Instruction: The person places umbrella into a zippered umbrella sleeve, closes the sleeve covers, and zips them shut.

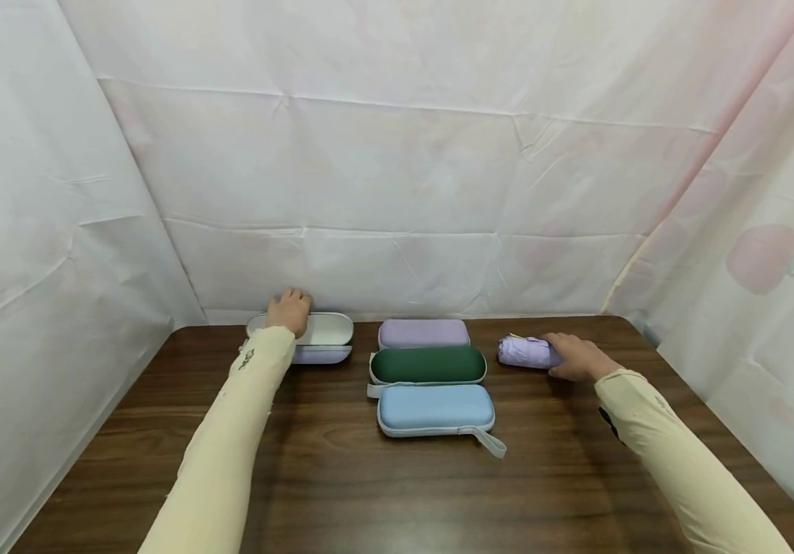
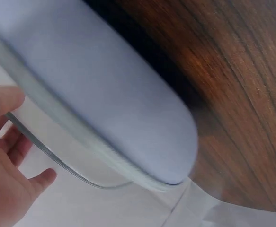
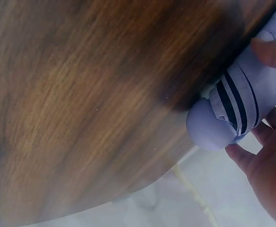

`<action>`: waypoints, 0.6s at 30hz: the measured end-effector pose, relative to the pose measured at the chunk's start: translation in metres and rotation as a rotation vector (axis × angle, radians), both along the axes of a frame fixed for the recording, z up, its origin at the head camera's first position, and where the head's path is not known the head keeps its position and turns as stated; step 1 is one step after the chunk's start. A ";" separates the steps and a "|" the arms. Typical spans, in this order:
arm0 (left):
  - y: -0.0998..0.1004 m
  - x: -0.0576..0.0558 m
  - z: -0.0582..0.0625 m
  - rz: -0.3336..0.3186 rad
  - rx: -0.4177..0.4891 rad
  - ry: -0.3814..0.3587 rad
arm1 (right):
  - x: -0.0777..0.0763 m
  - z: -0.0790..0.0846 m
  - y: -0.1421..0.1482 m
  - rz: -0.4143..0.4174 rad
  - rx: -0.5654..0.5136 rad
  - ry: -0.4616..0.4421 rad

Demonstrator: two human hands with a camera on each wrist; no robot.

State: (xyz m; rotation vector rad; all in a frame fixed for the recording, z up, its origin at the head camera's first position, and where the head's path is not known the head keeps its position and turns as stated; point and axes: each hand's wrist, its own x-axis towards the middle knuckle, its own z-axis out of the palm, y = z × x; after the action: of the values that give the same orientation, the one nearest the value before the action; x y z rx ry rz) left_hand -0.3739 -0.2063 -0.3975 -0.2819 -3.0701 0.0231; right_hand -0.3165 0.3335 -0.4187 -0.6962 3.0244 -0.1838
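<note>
At the back left, a lavender glasses case (image 1: 322, 355) lies with its lid up, showing a pale inside. My left hand (image 1: 289, 311) grips the lid rim; in the left wrist view the thumb (image 2: 12, 97) lies on its inner side, the other fingers behind it. A folded lavender umbrella (image 1: 525, 352) lies at the back right. My right hand (image 1: 577, 357) holds its right end, thumb on one side and fingers on the other. In the right wrist view, its rounded handle end (image 3: 209, 125) and dark-striped strap (image 3: 231, 104) show beside the fingers.
Three closed cases sit in a column mid-table: a purple case (image 1: 425, 333) at the back, a dark green case (image 1: 428, 365), and a light blue case (image 1: 436, 408) with a wrist strap in front. White cloth (image 1: 397, 154) hangs behind the brown wooden table (image 1: 397, 492) and at both sides.
</note>
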 end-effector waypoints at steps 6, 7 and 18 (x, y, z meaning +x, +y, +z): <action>-0.007 0.005 -0.001 0.021 -0.012 -0.098 | 0.001 -0.002 0.002 -0.008 0.002 0.039; -0.007 0.006 0.000 0.029 -0.010 -0.123 | 0.001 -0.004 0.002 -0.011 -0.002 0.040; -0.017 0.023 0.021 -0.011 0.154 -0.439 | -0.001 -0.015 0.010 0.014 0.017 0.088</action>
State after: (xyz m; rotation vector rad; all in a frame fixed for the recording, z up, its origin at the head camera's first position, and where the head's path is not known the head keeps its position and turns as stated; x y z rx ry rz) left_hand -0.3508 -0.2231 -0.3764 -0.3336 -3.4759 -0.3159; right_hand -0.3180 0.3435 -0.4340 -0.7434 3.0998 -0.1298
